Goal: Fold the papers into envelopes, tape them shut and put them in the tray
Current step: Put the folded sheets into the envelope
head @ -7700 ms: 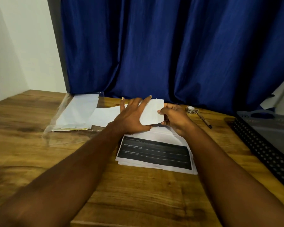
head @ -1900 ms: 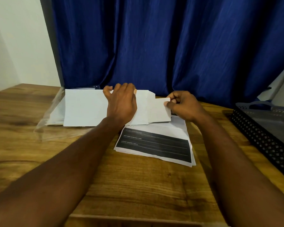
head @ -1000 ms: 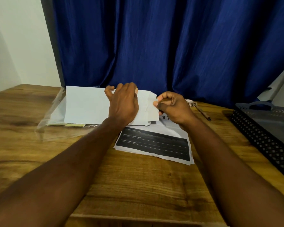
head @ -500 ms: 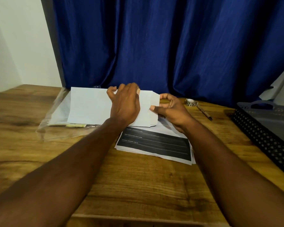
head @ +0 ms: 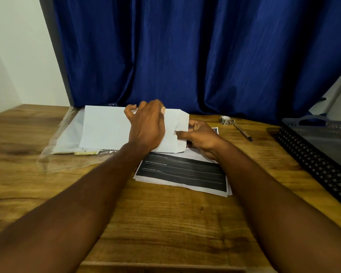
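A white sheet of paper (head: 104, 129) lies at the far middle of the wooden table, partly folded at its right end. My left hand (head: 147, 127) presses down on the paper's middle, with its fingers curled over the far edge. My right hand (head: 200, 136) pinches the folded right flap (head: 182, 123) between thumb and fingers. Under both hands lies a stack of printed sheets with a black band (head: 182, 172). A black perforated tray (head: 321, 152) stands at the right edge. A roll of tape (head: 226, 120) sits beyond my right hand.
A clear plastic sleeve with more white paper (head: 67, 138) lies at the far left. A pen (head: 243, 132) rests beside the tape roll. A blue curtain (head: 185, 52) hangs right behind the table's far edge. Bare wood (head: 165, 223) spreads toward me.
My right hand has folded the small right flap inward over the sheet and moved left with it. My left hand stays pressed on the paper.
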